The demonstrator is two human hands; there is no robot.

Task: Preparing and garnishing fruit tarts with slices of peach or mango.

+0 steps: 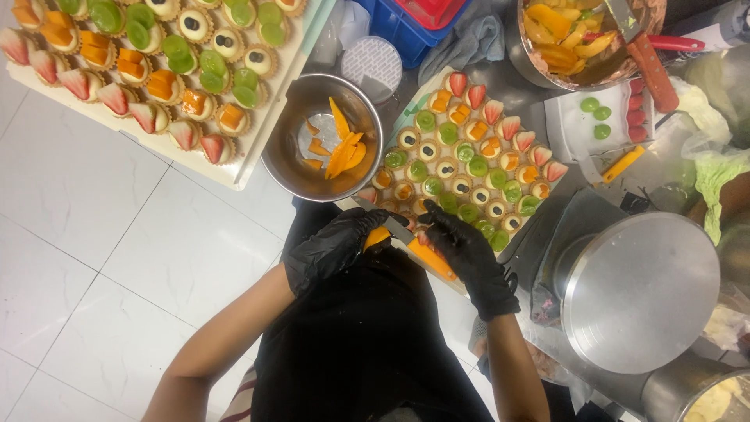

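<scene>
seen from above, a left hand in a black glove closes around a mango piece just below a tray of fruit tarts. the right hand grips a knife, slicing. a bowl of slices sits beside; steady cuts seem called for.

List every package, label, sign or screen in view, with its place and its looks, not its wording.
Round white lid with small dark print: upper middle, between the steel bowl of orange fruit slices and the blue plastic crate.
White foam punnet of green and red fruit: upper right, rectangular, unlabelled.
Clear and green plastic bags: right edge, crumpled.
No signs or screens are in view.
</scene>
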